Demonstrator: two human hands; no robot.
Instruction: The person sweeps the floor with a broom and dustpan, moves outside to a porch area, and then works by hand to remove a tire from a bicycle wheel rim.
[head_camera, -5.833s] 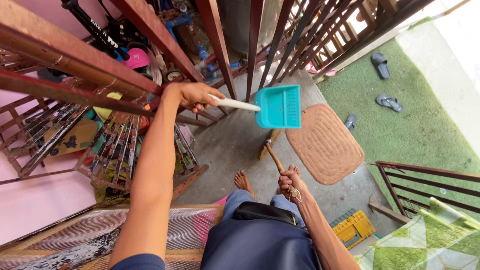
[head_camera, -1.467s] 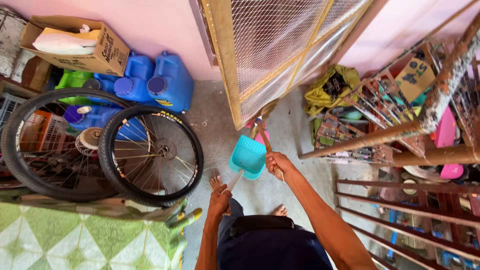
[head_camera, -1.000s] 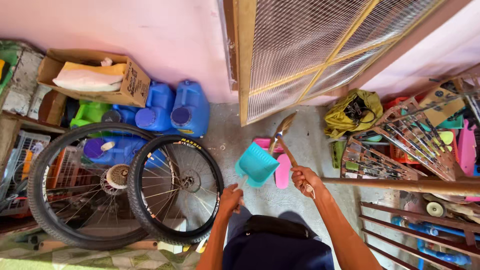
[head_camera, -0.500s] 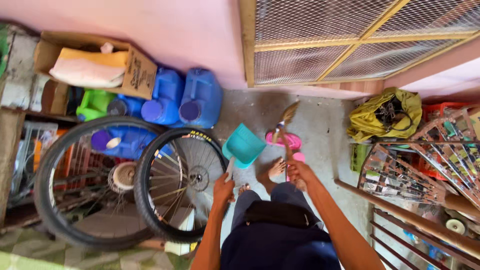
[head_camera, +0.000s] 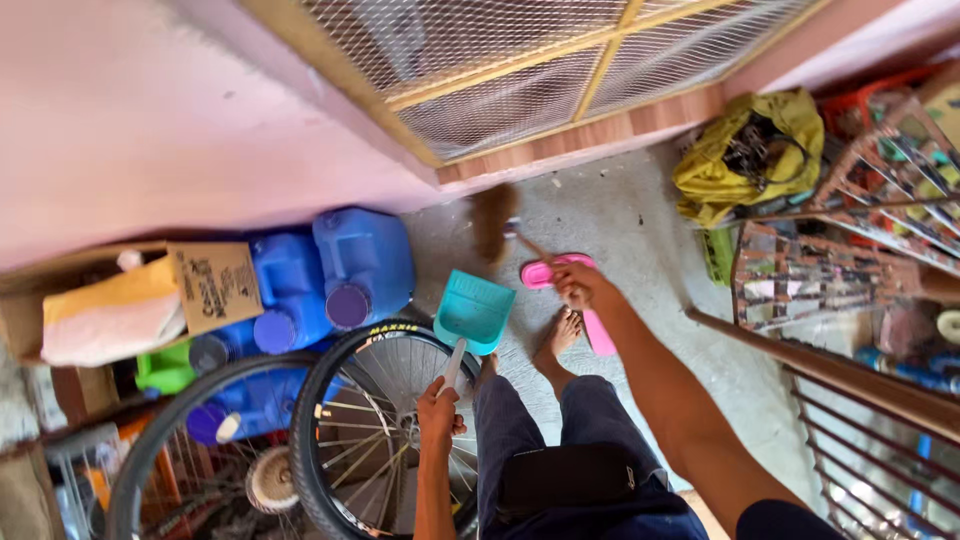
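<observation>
**Broom and dustpan at work in a crowded porch corner**

Head camera: A barefoot person stands on a speckled concrete floor (head_camera: 640, 230), looking down at both hands. The left hand (head_camera: 438, 408) is closed around the white handle of a teal dustpan (head_camera: 474, 312), which hangs tilted just above the floor, its open mouth facing the wall. The right hand (head_camera: 578, 284) is wrapped around the stick of a short broom (head_camera: 492, 220); the brown bristles, blurred, are at the floor close under the wooden sill of a mesh-screened door (head_camera: 560, 80). A pink sandal (head_camera: 545, 272) lies on the floor just beside the right hand, partly hidden by it. To the left, blue plastic jugs (head_camera: 362, 262) stand against the pink wall (head_camera: 150, 120), next to a cardboard box (head_camera: 210, 288), with bicycle wheels (head_camera: 380, 430) leaning close to the left hand. At right sit a yellow bag (head_camera: 745, 150) and metal racks (head_camera: 830, 260).

Sweeping here would likely go best with short strokes drawn from the sill toward the pan, the pan's lip pressed flat on the concrete so that grit does not slip beneath, and the sandal steered around rather than pushed along.
</observation>
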